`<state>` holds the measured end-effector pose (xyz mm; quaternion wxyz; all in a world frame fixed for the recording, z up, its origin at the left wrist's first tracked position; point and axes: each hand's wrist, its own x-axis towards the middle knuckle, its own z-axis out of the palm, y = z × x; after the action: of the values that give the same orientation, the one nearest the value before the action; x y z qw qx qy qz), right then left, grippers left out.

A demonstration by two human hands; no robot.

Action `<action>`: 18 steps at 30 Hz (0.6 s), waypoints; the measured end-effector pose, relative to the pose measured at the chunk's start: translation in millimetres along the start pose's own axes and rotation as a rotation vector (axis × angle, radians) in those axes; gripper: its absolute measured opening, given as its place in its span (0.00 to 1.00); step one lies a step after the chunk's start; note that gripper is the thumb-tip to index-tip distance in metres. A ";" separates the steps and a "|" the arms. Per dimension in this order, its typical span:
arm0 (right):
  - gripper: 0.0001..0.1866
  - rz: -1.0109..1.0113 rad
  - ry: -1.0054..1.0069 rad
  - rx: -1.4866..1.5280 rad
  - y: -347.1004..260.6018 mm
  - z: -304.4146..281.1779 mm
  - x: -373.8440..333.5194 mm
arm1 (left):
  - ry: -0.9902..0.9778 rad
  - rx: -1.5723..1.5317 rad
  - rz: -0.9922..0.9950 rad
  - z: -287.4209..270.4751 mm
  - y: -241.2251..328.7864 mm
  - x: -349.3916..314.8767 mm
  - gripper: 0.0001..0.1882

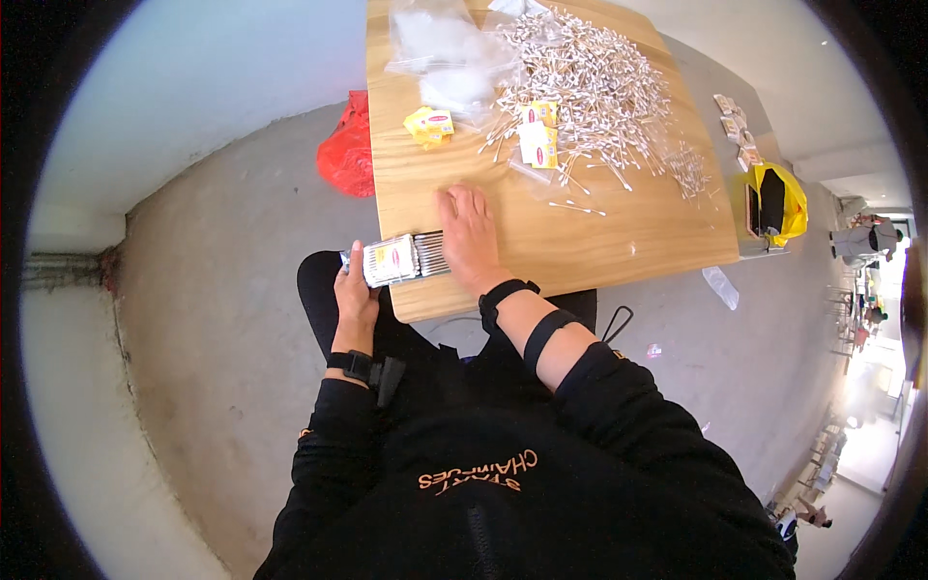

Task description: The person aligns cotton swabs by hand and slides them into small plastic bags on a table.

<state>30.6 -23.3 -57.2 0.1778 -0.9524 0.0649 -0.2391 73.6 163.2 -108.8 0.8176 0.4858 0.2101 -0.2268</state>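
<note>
A flat clear pack of cotton swabs, with a small yellow-and-white label card, lies across the table's left front corner. My left hand grips its left end, thumb on top and the other fingers mostly hidden beneath. Over the right end, where a row of thin sticks shows, rests my right hand. Its fingers are bent and close together; what they hold, if anything, is hidden. Beyond that hand is a small stack of yellow-and-white cards. More such cards lie by the loose cotton swabs.
Clear plastic bags lie at the wooden table's far left. A red bag is beside the table's left edge. To the right are a yellow bag and several small packs. People are far off at right.
</note>
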 end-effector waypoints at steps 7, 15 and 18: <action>0.17 0.013 0.002 0.040 -17.1 10.2 7.0 | 0.048 0.019 0.066 11.5 6.9 -7.9 0.11; 0.16 0.067 0.018 0.066 -32.8 19.8 8.2 | 0.107 0.138 0.158 7.9 9.2 -9.3 0.13; 0.16 0.240 0.031 0.325 -28.8 17.9 2.6 | 0.093 0.149 0.195 11.3 12.2 -11.3 0.13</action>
<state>42.5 8.4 -60.2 0.3553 -0.8928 0.1411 -0.2383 72.8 160.3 -88.9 0.7868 0.5733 0.1819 -0.1387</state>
